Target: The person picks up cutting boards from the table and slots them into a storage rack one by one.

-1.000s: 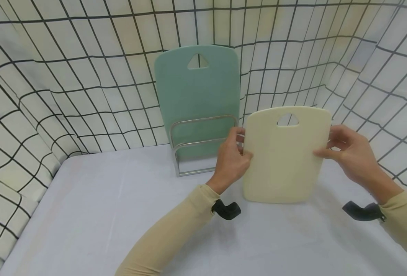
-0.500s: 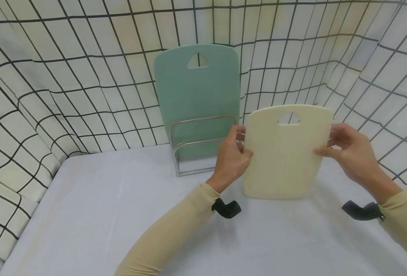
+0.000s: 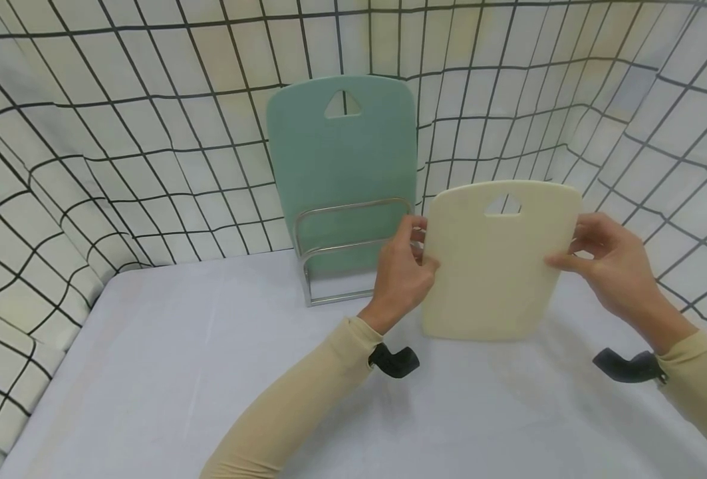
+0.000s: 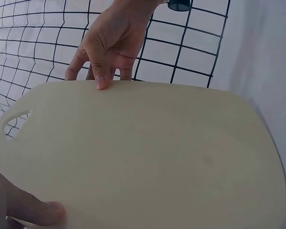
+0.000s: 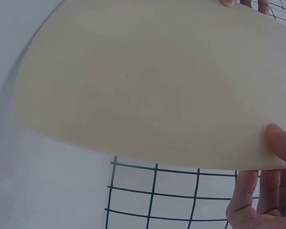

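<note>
A cream cutting board (image 3: 497, 266) with a handle hole near its top stands roughly upright over the white surface, right of centre in the head view. My left hand (image 3: 404, 273) grips its left edge, thumb on the near face and fingers behind. On the opposite edge my right hand (image 3: 613, 266) pinches it in the same way. Both wrist views show the broad face of the cream board (image 4: 148, 148) between the two thumbs. Behind my left hand, a larger green cutting board (image 3: 342, 153) stands in a metal wire rack (image 3: 311, 276); part of the rack is hidden by that hand.
A white cloth-like surface (image 3: 149, 352) spreads under everything. Black grid lines on white walls (image 3: 179, 133) rise at the back and both sides. The right wall comes close to my right hand.
The cream board's lower edge has tilted or risen slightly upward and away, and its top has shifted a little up and right. Both hands keep their hold; the green board stays in the rack.
</note>
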Demonstrator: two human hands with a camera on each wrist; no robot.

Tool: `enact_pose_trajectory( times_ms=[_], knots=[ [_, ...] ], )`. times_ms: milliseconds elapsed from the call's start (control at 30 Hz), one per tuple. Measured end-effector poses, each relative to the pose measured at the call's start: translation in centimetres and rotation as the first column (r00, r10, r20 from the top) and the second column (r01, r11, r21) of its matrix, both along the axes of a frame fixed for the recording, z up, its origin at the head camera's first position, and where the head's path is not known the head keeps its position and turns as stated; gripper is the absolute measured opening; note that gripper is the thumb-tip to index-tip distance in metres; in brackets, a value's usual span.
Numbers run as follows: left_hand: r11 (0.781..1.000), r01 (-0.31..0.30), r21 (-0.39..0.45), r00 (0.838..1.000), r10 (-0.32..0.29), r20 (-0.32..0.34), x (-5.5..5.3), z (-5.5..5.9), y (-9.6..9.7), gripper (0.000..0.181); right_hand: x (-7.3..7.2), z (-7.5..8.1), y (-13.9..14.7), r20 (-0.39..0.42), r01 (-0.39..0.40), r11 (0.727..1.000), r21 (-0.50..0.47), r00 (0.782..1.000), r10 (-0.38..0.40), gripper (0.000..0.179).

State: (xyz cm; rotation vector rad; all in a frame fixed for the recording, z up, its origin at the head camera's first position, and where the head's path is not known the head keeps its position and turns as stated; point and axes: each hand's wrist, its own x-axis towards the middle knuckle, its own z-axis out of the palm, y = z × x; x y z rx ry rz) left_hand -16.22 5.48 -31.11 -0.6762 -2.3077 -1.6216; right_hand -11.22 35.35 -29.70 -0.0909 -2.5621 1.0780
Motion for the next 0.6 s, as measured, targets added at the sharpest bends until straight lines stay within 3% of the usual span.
enact_pose_trajectory(
  times_ms=[600],
  knots=[
    [1.000,0.003,0.009,0.998,-0.002,-0.063,-0.16,-0.01,0.11,0.046,0.18,-0.17,-0.16,-0.059,-0.012,1.000,-0.028,0.998,0.010,0.052]
  ],
)
